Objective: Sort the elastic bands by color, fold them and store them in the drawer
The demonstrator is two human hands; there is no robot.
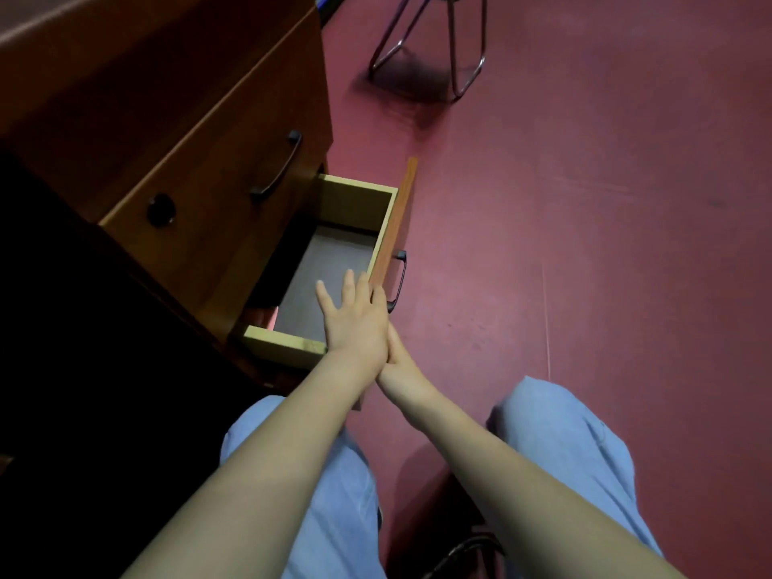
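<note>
The lower drawer (358, 201) of a brown wooden cabinet is pulled out, and the grey bottom I can see is bare. No elastic bands are visible anywhere. My left hand (355, 323) lies flat with fingers apart over the drawer's near right corner, its fingertips at the top edge of the wooden drawer front (399, 219). My right hand (399, 353) is pressed against the underside of the left one and mostly hidden by it. Its fingers point toward the drawer's black handle (400, 277); whether they grip it is hidden.
The closed upper drawer (200, 211) has a dark handle (278, 169) and a round lock. Metal chair legs (455, 56) stand on the red floor at the top. My knees in light blue trousers (576, 449) sit below the arms. A dark shape fills the left side.
</note>
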